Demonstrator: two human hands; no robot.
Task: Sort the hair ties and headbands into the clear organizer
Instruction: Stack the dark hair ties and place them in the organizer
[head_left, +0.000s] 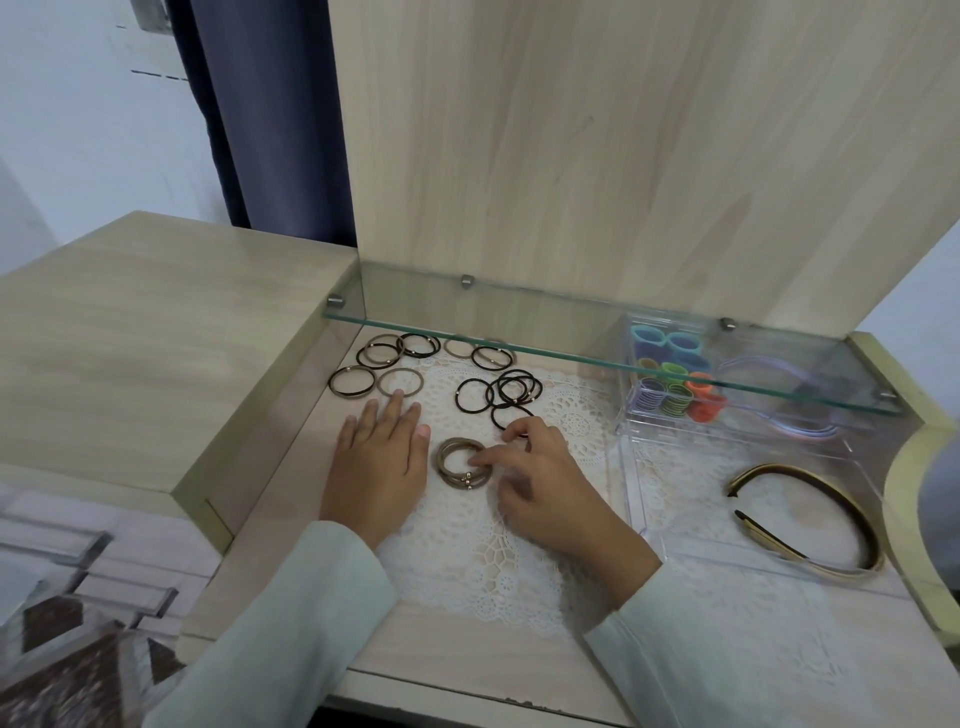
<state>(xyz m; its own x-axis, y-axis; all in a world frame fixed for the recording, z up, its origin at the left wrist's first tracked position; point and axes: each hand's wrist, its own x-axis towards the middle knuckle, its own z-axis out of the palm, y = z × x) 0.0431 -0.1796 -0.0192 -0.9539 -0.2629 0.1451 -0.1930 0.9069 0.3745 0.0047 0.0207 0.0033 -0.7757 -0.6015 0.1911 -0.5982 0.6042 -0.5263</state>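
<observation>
A small stack of tan hair ties (453, 461) lies on the lace mat. My right hand (545, 483) rests beside it, fingertips touching the stack's right edge and a black tie behind. My left hand (382, 457) lies flat and open on the mat, left of the stack. Several loose black and brown hair ties (511, 391) and another cluster of hair ties (397, 349) are scattered further back. The clear organizer (636, 483) stands at the right; its front tray holds gold-and-black headbands (810, 493), its back compartments hold coloured ties (675, 384) and pale headbands (769, 364).
A glass shelf (571, 358) hangs low over the back of the recess and over the organizer's rear half. A raised wooden block (156, 338) walls the left side. A wooden panel stands behind. The desk's front edge is near my sleeves.
</observation>
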